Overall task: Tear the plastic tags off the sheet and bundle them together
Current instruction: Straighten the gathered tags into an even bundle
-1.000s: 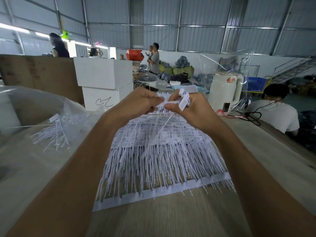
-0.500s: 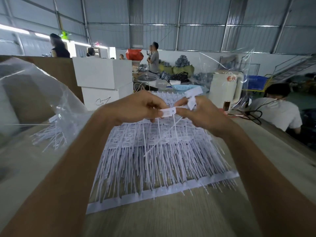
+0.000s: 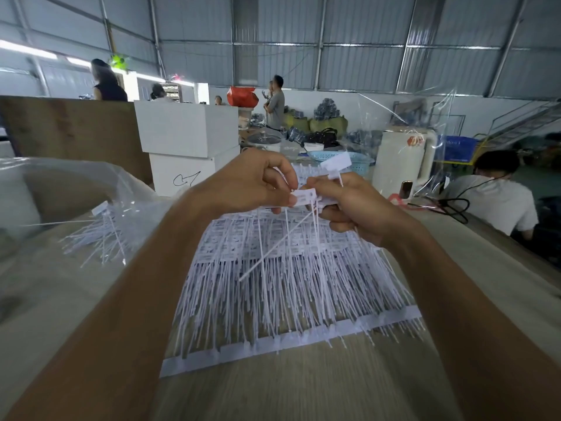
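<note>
Far edge of the sheet (image 3: pixel 288 268) hidden behind both hands, forearms cut off at bottom edge, background workers blurred

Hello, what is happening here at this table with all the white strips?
A person is pulling plastic tags off a big white sheet that lies on the table. The left hand pinches one tag by its flat head, and the right hand holds a few loose tags already collected. Most tags are still on the sheet. A small pile of loose tags lies to the left, under a clear plastic bag.
</note>
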Tool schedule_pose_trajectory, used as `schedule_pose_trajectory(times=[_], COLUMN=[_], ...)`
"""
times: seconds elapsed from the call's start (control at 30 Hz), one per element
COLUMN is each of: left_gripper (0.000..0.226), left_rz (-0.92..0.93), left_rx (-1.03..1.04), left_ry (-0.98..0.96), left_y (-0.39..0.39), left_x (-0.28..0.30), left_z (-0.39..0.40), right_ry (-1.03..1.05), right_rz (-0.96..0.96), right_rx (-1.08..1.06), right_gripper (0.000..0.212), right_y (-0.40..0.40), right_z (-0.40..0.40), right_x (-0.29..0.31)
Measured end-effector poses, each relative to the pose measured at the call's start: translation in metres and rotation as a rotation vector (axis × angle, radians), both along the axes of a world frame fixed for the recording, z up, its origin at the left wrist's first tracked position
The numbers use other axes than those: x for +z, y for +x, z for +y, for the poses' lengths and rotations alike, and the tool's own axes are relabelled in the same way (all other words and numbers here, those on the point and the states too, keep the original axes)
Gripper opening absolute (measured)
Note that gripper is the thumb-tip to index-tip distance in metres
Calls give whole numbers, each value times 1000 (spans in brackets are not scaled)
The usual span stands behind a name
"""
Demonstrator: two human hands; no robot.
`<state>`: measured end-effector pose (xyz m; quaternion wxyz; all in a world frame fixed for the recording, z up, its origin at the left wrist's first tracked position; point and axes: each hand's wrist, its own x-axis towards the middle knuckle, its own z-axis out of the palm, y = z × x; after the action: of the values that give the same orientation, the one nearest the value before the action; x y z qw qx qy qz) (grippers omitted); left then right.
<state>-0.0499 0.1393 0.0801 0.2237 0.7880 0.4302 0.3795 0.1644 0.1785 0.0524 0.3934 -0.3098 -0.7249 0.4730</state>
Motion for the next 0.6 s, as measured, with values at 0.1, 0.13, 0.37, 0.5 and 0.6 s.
schedule_pose_trajectory(times=[0.1, 0.13, 0.37, 0.5, 0.6], left_gripper=[22, 22, 18, 7, 9], left_rz=[17, 30, 81, 158, 160], left_rx=[16, 27, 115, 127, 135], left_ry=[-3, 4, 112, 188, 174], left_y=[1, 0, 2, 4, 6], left_x=[-2, -2, 0, 1, 0], left_z=[2, 2, 3, 3, 3], right_ry=[65, 96, 141, 87, 56], right_rz=[-62, -96, -60, 29, 86], right_rx=[26, 22, -42, -23, 1], right_gripper=[31, 38, 31, 22, 7], right_y=[-2, -2, 1, 5, 3], right_z=[-3, -4, -2, 3, 3], right_x=[0, 0, 3, 1, 0])
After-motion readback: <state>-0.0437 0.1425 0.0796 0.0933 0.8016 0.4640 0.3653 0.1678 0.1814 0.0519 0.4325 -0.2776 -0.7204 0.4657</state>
